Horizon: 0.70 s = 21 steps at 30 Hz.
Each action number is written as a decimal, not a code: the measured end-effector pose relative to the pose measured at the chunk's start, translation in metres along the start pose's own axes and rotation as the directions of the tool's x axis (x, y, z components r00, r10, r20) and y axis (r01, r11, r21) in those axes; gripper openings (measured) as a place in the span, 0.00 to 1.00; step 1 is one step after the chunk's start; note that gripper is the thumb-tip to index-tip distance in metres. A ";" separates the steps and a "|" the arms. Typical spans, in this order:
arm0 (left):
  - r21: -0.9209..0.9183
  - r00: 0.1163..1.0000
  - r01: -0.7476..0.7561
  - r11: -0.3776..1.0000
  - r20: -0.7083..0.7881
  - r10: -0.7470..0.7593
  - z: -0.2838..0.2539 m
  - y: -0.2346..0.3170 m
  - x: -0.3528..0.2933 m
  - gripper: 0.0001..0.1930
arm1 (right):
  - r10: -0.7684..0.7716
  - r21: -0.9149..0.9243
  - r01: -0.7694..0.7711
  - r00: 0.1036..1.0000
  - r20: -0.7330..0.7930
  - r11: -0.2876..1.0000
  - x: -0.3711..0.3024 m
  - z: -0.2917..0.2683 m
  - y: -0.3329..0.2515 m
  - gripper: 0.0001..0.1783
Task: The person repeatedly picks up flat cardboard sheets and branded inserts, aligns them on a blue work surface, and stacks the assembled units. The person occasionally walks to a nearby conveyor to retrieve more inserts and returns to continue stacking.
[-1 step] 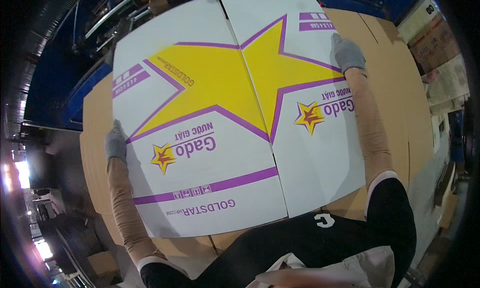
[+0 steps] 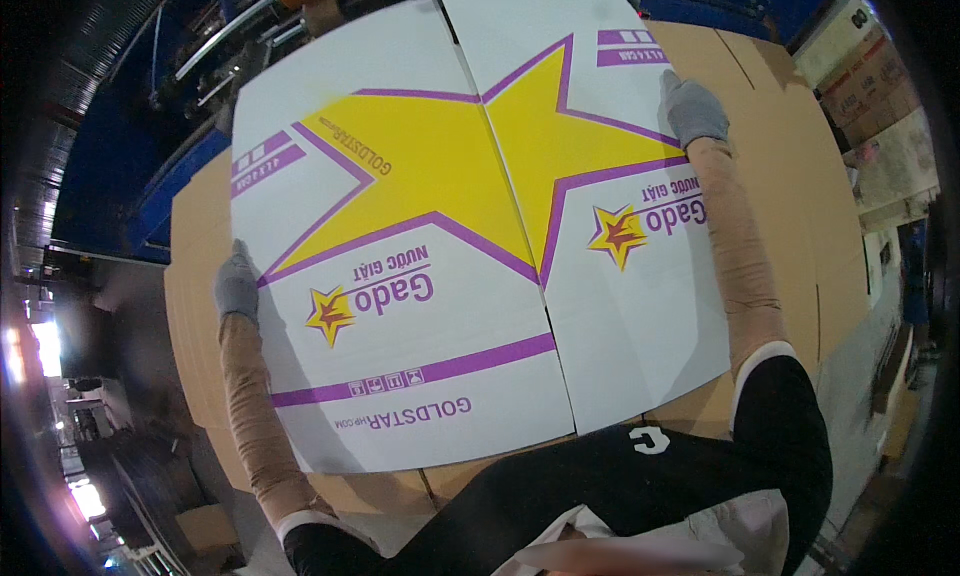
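Observation:
A large white printed cardboard sheet point(image 2: 420, 166) with a yellow star and purple bands spreads out before me, its print upside down from my side. Slots and a crease split it into two panels. My left hand point(image 2: 237, 286), in a grey glove, grips the sheet's left edge about halfway along. Higher up, on the opposite edge, my grey-gloved right hand point(image 2: 697, 111) has hold of the sheet. The fingertips of both hands are partly hidden at the edges. Beneath the white sheet lie larger plain brown cardboard sheets point(image 2: 790, 186).
Blue machinery point(image 2: 100, 166) with metal rods point(image 2: 225, 36) stands beyond the sheet at the far left. Brown cartons point(image 2: 868, 86) are stacked at the right. A small piece of cardboard point(image 2: 208, 526) is on the floor at lower left.
The left side of the white sheet and my left hand have shifted very slightly to the right. My right hand stays almost in place.

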<state>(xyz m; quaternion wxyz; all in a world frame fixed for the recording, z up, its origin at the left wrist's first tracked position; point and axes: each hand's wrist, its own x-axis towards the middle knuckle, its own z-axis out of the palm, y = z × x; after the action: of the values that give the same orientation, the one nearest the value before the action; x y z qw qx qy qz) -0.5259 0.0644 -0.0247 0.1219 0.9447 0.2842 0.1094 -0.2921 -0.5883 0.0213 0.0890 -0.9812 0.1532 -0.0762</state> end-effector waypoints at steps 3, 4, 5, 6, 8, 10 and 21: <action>0.151 0.999 -0.009 0.988 -0.051 0.017 -0.008 0.017 -0.004 0.32 | -0.105 -0.059 0.096 0.981 -0.161 0.994 -0.019 -0.007 -0.005 0.29; 0.126 0.998 0.048 0.991 -0.053 -0.042 -0.009 0.025 -0.011 0.32 | -0.236 -0.160 0.198 0.931 -0.279 0.967 -0.032 -0.008 -0.007 0.26; 0.100 0.993 0.100 0.990 -0.077 -0.092 -0.012 0.033 -0.021 0.32 | -0.382 -0.278 0.287 0.833 -0.400 0.917 -0.046 -0.009 -0.009 0.24; 0.067 0.989 0.021 0.998 -0.146 -0.011 -0.015 0.043 -0.033 0.30 | -0.494 -0.250 0.427 0.766 -0.411 0.869 -0.066 -0.011 -0.010 0.22; 0.296 0.962 -0.096 0.950 -0.217 0.165 -0.017 0.069 -0.076 0.28 | -0.600 -0.002 0.627 0.745 -0.291 0.779 -0.128 -0.014 -0.005 0.24; -0.087 0.942 -0.319 0.944 0.077 0.326 -0.038 0.080 -0.145 0.30 | -0.699 0.085 0.706 0.709 -0.098 0.704 -0.203 -0.032 0.019 0.34; 0.098 0.526 -0.850 0.518 0.089 0.846 -0.033 0.074 -0.305 0.39 | -0.985 -0.011 0.986 0.168 -0.029 0.168 -0.311 -0.043 0.105 0.39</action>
<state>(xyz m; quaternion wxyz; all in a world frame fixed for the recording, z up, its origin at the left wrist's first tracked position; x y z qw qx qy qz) -0.7453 -0.1619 -0.0140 -0.0037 0.9707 -0.2069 0.1221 -0.6228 -0.5954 0.0039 0.0218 -0.8469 -0.5149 -0.1306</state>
